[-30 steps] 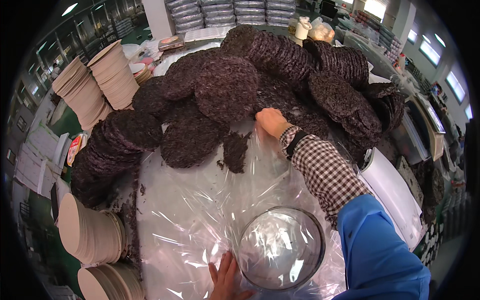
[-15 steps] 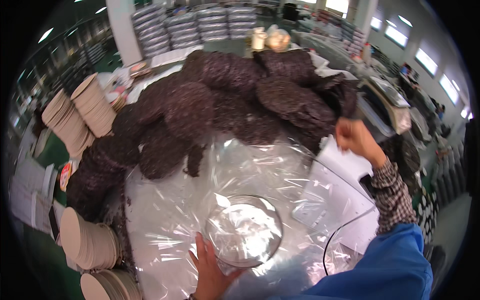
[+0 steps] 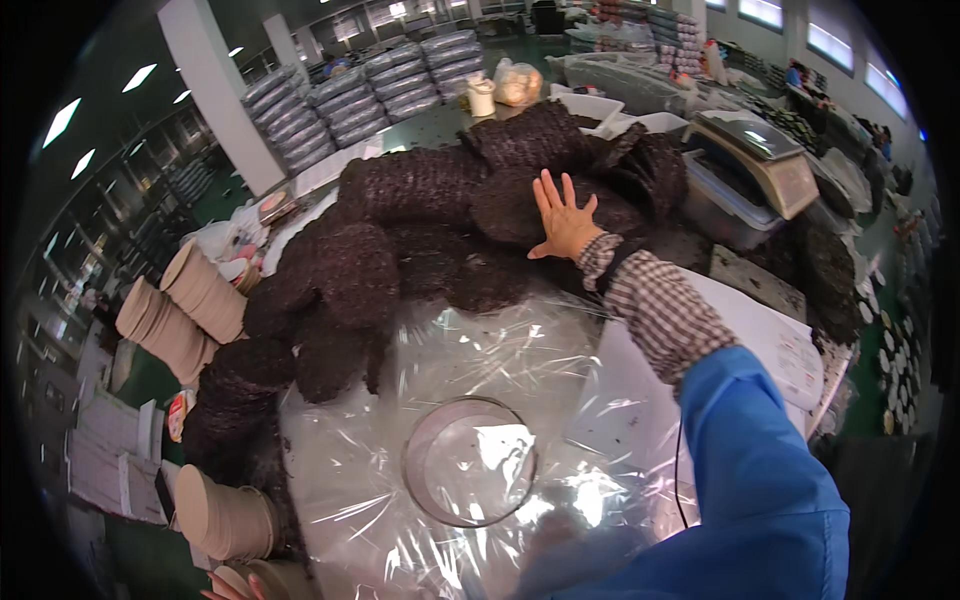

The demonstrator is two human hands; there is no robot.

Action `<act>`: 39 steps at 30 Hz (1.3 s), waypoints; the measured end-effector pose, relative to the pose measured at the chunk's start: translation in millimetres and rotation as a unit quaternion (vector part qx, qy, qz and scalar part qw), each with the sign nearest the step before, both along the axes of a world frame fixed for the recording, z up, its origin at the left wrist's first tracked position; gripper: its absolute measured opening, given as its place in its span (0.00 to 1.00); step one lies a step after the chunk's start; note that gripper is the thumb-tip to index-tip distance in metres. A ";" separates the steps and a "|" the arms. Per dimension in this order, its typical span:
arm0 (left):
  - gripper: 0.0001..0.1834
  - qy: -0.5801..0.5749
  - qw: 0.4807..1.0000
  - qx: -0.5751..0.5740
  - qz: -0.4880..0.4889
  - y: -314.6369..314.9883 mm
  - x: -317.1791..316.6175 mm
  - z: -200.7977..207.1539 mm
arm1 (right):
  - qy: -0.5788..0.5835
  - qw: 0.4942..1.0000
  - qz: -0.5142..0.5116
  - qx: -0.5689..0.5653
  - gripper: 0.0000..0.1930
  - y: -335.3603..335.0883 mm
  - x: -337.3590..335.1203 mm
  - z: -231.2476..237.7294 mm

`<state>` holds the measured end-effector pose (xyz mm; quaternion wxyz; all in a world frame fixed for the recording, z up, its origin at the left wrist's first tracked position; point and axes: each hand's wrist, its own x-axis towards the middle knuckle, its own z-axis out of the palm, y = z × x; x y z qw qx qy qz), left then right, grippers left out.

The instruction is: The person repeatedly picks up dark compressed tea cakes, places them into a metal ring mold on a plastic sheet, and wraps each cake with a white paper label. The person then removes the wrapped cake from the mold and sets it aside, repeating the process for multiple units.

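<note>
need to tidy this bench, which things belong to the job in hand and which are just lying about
Seemingly in the work:
dark discs, right hand spread at them
clear film, round ring on it
lower pale disc stack, left hand at it

Probably just lying about:
plastic tub
white jar
bag beside the jar

Pressed discs (image 3: 357, 275): mottled, blackish purple-brown. Outer sleeve (image 3: 765, 460): plain bright blue. Cuff (image 3: 662, 310): brown-and-white check (small squares). Wristband (image 3: 621, 264): black. Round boards (image 3: 212, 512): pale beige. Plastic film (image 3: 480, 350): colourless, white glints. Paper sheets (image 3: 745, 320): white, faint grey print. Pillar (image 3: 215, 90): off-white. Stacked bags (image 3: 397, 85): silvery grey. Floor (image 3: 912, 230): green. Small container (image 3: 481, 98): cream.
</note>
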<state>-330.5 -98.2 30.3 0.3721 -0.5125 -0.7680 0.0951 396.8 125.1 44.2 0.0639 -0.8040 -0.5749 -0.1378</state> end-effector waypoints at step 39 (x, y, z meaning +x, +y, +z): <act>0.75 -0.228 0.637 -0.597 -0.431 145.8 338.1 -65.4 | -0.004 0.863 0.400 -0.308 0.40 -143.3 -226.6 -95.3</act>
